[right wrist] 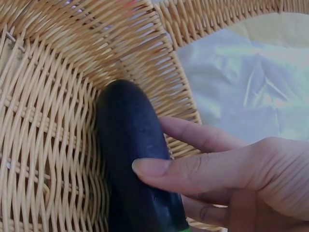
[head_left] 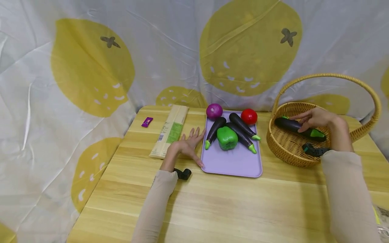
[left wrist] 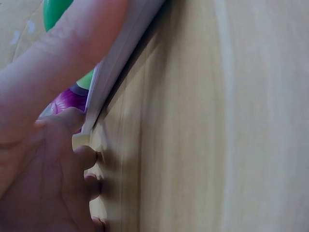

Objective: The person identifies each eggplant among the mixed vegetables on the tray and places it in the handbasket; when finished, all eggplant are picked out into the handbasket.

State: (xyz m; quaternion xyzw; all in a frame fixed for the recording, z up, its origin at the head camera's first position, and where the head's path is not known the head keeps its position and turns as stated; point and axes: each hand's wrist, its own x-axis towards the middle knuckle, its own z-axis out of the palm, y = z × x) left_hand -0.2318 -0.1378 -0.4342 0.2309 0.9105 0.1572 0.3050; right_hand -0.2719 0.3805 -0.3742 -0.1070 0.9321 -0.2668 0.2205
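Observation:
My right hand (head_left: 319, 118) reaches into the wicker basket (head_left: 278, 152) and pinches a dark purple eggplant (head_left: 290, 125) between thumb and fingers. In the right wrist view, the eggplant (right wrist: 128, 125) lies along the woven wall, its blunt end against the wicker. Another green stem end shows beside my fingertips in the head view. My left hand (head_left: 187, 145) is spread at the left edge of the lilac tray (head_left: 231, 167), thumb at its near corner. On the tray are a green bell pepper (head_left: 227, 138), three eggplants (head_left: 240, 134), a red tomato (head_left: 249, 116) and a purple onion (head_left: 214, 111).
A flat pack of pale noodles (head_left: 171, 130) lies left of the tray, partly behind my left hand. Farther left is a small purple wrapped candy (head_left: 147, 122). The basket's tall handle (head_left: 331, 76) arches over my right hand. A lemon-print curtain (head_left: 170, 50) hangs behind the table.

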